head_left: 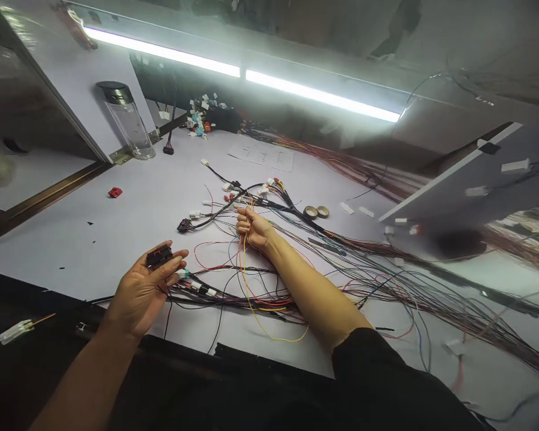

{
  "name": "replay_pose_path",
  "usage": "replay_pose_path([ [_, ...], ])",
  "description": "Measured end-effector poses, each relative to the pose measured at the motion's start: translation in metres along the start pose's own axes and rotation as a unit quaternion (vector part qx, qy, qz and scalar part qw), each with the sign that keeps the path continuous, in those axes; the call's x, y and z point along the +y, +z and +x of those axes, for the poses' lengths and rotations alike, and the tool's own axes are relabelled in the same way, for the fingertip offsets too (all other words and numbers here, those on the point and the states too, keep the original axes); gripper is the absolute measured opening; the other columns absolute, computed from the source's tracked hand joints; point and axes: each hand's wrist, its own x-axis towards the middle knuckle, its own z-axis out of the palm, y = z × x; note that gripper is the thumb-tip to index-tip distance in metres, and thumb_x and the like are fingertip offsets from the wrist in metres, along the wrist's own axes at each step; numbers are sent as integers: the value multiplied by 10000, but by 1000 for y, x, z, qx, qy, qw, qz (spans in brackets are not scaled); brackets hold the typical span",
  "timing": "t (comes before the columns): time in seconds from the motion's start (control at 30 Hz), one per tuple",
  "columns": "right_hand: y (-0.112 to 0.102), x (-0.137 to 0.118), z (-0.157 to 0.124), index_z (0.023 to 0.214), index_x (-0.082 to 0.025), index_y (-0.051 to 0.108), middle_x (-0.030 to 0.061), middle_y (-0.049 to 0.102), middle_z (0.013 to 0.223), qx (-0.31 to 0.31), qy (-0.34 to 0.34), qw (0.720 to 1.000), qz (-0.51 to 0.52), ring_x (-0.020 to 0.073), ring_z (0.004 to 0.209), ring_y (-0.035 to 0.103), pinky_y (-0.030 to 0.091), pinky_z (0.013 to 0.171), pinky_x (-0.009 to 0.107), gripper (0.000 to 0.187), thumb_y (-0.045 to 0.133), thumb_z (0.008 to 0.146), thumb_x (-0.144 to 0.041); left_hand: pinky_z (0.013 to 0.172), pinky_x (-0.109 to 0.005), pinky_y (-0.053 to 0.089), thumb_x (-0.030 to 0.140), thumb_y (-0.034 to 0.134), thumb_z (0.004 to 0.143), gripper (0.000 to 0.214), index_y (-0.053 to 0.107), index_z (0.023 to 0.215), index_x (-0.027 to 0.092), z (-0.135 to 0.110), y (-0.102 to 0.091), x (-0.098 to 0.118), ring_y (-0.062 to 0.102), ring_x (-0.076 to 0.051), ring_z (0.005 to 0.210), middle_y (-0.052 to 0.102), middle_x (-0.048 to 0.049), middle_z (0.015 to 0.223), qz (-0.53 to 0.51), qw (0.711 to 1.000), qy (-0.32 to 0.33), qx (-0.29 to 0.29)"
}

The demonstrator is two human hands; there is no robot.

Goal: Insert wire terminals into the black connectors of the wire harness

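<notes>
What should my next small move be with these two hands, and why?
Probably bring your right hand, with its thin wires, closer to the black connector. Your left hand holds that connector raised between thumb and fingers, while the right hand is gripping the wires well apart from it. The connector's openings are too small to make out, so that's only a judgement.

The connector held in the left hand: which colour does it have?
The connector is mostly black with some red, seen in the head view.

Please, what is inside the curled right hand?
The right hand holds thin wires; yellow and red ones hang below it. The part inside its grip is covered, so their number cannot be seen.
</notes>
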Motion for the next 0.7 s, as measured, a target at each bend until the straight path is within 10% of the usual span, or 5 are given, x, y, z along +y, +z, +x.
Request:
replay_pose_path([
  [0.43, -10, 2, -5, 826, -169, 492, -89, 245, 576, -17, -14, 999, 38, 53, 406, 220, 254, 377, 117, 389, 242, 1060, -353, 521, -146, 467, 173, 871, 597, 608, 621, 1149, 226, -4, 25, -8, 645, -137, 754, 737, -102, 962, 80, 996, -5, -39],
  [0.7, 31, 0, -6, 849, -158, 537, -75, 353, 572, -81, -2, 997, 17, 56, 435, 323, 340, 425, 141, 382, 286, 1050, -364, 514, -162, 428, 208, 890, 564, 653, 605, 1151, 218, -4, 42, -5, 661, -157, 762, 741, -108, 950, 90, 995, -5, -47],
])
